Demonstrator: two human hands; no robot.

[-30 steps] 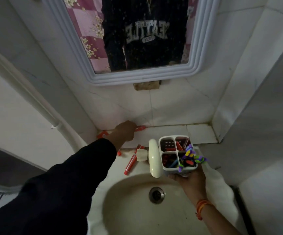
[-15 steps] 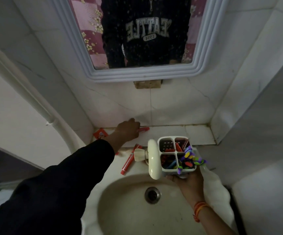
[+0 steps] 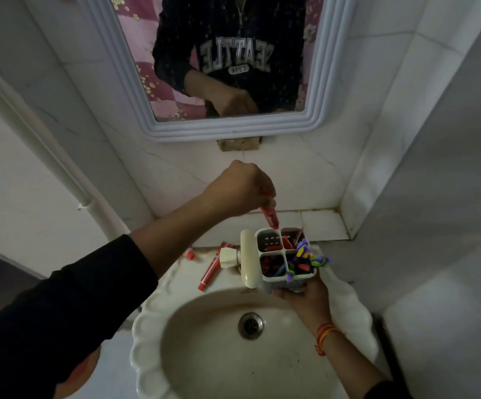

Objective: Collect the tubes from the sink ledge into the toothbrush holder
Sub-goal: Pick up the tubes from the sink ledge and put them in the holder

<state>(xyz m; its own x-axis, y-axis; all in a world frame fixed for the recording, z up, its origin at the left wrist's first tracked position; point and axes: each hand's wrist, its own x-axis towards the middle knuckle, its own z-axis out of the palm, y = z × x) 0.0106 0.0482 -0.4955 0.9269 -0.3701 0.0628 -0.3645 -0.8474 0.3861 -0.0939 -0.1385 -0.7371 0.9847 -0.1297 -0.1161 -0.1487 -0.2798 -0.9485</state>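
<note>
A white scalloped sink (image 3: 147,335) fills the lower middle of the view, its drain (image 3: 251,325) near the centre of the bowl, and a framed mirror (image 3: 324,90) hangs on the tiled wall above it. A tiled ledge (image 3: 317,224) runs along the back, between sink and wall. The tap (image 3: 247,259), cream-coloured, stands at the back rim of the sink and points toward the bowl. Just right of the tap, touching or nearly touching it, is the white holder (image 3: 265,236) with four compartments, held above the right rim of the sink; the right hand (image 3: 305,298) cups it from below, fingers closed round its base, an orange thread band on that wrist. The compartments already contain red tubes and some colourful brushes, the purple and green ones sticking out at the right. The left hand (image 3: 239,188), in a dark sleeve pushed up the forearm, is clenched above the holder and pinches a red tube (image 3: 271,218) by its upper end; the tube hangs tip down, its lower end at the back-left compartment's rim. A second tube (image 3: 211,269) lies on the sink rim left of the tap, and a small red piece (image 3: 189,254) lies farther left, too small to identify.
</note>
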